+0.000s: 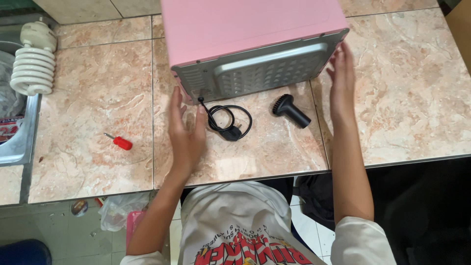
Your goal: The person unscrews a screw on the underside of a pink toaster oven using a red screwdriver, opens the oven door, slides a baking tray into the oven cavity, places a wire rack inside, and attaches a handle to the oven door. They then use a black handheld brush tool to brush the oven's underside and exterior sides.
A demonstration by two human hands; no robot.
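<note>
Oven (255, 29) back panel faces you, unopened; your left hand (186, 132) and right hand (342, 81) flank it, open, empty; screwdriver (118, 142) untouched at left.

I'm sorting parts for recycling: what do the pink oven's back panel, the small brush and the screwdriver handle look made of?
Back panel: likely sheet metal, dull grey, with stamped vent slots. Brush: apparently matte black plastic; bristle material unclear. Screwdriver handle: glossy red, probably plastic, on a thin metal shaft.
</note>
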